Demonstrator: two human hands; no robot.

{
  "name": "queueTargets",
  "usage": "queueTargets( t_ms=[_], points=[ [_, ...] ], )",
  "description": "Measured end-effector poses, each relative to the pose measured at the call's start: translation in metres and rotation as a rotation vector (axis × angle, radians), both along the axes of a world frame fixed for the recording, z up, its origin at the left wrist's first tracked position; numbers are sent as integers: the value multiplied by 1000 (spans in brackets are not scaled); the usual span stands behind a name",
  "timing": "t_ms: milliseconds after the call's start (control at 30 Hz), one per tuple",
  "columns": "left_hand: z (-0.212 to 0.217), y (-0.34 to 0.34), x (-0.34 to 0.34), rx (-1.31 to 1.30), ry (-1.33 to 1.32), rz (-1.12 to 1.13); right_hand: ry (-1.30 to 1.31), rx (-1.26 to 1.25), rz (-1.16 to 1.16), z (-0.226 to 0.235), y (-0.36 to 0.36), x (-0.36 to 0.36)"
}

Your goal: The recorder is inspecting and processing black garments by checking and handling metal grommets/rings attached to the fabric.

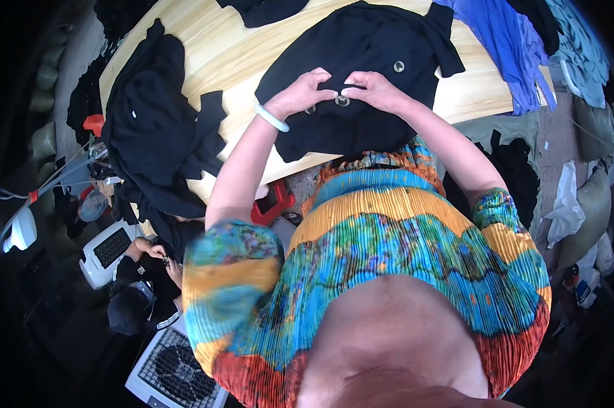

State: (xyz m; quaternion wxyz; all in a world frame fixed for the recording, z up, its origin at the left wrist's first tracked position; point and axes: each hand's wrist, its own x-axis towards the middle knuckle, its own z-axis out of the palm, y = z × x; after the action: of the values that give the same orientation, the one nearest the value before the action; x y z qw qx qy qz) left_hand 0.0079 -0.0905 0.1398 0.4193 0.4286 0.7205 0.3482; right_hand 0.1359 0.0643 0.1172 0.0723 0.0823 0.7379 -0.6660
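A black garment [361, 41] lies spread on the table in front of me, with large round buttons on it. My left hand [301, 93], with a pale bangle [271, 118] at the wrist, is closed on a fold of the cloth. Facing it, my right hand [378, 92] pinches the same garment. Just below and between my thumbs sits one button [342, 101]. Another button [399, 66] shows farther up to the right, and a third [310, 109] is partly covered beside my left hand.
More black clothing [147, 122] is heaped on the left of the wooden table [218, 54]. Blue-purple shirts [490, 41] hang over its right edge. A red plastic object [274, 202] stands below the front edge. At lower left another person [140, 292] works beside a fan unit [174, 367].
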Motion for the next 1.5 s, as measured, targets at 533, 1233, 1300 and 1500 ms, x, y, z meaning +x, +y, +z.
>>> queueTargets(
  t_ms=[533, 1233, 1300, 1500],
  points=[
    [-29, 55, 22, -3, 631, 196, 86, 771, -73, -19, 2, 38],
    [-46, 74, 15, -227, 88, 201, 121, 955, -228, -18, 1, 17],
    [-48, 71, 13, -207, 190, 159, 169, 972, -318, -15, -1, 16],
    [-25, 69, 12, -187, 201, -149, 128, 985, -183, -16, 9, 21]
  ],
)
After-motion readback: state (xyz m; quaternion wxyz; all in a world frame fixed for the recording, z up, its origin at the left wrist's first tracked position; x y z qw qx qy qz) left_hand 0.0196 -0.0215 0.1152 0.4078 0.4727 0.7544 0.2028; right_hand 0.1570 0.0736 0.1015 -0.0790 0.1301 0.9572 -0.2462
